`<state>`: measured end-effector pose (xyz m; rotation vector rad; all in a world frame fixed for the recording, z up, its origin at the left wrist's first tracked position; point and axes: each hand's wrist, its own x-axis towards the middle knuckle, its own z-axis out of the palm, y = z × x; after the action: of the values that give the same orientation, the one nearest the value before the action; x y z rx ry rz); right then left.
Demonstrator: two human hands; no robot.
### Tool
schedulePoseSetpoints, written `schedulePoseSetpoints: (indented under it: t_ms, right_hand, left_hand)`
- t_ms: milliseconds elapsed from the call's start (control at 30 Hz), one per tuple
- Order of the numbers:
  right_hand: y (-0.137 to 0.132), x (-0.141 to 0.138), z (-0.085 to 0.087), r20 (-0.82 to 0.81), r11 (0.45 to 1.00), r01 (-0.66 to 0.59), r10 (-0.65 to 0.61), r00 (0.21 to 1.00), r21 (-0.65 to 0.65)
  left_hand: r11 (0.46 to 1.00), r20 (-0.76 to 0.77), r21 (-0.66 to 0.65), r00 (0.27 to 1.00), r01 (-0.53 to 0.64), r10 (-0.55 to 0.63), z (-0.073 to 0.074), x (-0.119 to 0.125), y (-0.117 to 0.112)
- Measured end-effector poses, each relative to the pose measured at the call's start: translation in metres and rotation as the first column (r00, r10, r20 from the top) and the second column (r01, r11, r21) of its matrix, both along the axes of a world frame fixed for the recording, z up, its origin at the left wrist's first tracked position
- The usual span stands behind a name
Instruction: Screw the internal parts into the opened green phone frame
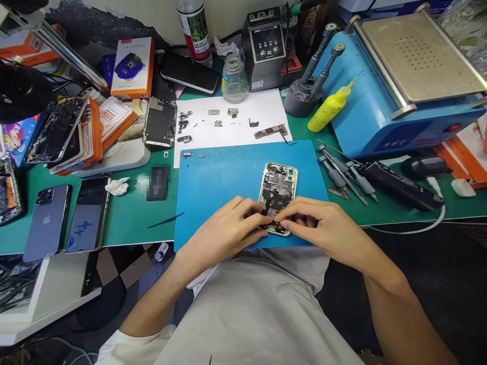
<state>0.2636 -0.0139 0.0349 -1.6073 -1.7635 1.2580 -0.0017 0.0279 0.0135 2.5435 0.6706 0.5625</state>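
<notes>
An opened phone housing (279, 185), with a pale green frame and bare inner parts, lies on the blue mat (220, 187). Its twin camera rings show at the upper right corner. Over its lower left edge, my left hand (236, 223) has thumb and fingers pressed together inside the housing. From the right, my right hand (319, 218) pinches at nearly the same spot, its fingertips close to the left ones. Whatever small part lies between the fingertips is too small to make out. My fingers cover much of the housing's lower end.
A white sheet (228, 129) behind the mat bears a logic board (271, 131) and small parts. Screwdrivers (346, 172) and a black handheld tool (399, 185) lie right, below a blue heating plate machine (380, 111). Phones (89, 213) lie left; a glass jar (235, 78) stands behind.
</notes>
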Motion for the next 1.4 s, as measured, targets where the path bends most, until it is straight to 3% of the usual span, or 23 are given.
schedulePoseSetpoints:
  t_ms: [433,867,1233,1400]
  right_hand:
    - [0.007,0.000,0.002,0.006,1.000,-0.024,0.025,1.000,-0.015]
    - [-0.005,0.003,-0.006,0.035,0.994,-0.058,0.055,0.998,0.089]
    - [-0.005,0.002,0.001,0.045,0.994,-0.078,0.075,0.996,0.073]
    - [-0.003,0.002,0.002,0.069,0.995,-0.079,0.074,0.995,0.060]
  left_hand:
    - [0.999,-0.022,-0.046,1.000,0.000,-0.001,0.001,-0.001,0.002]
    - [0.999,-0.025,-0.049,1.000,0.014,-0.015,-0.001,-0.002,0.004]
    - [0.999,-0.004,-0.028,1.000,-0.023,0.023,-0.003,-0.004,0.000]
    - [1.000,-0.012,-0.013,1.000,0.011,-0.011,-0.004,-0.004,0.001]
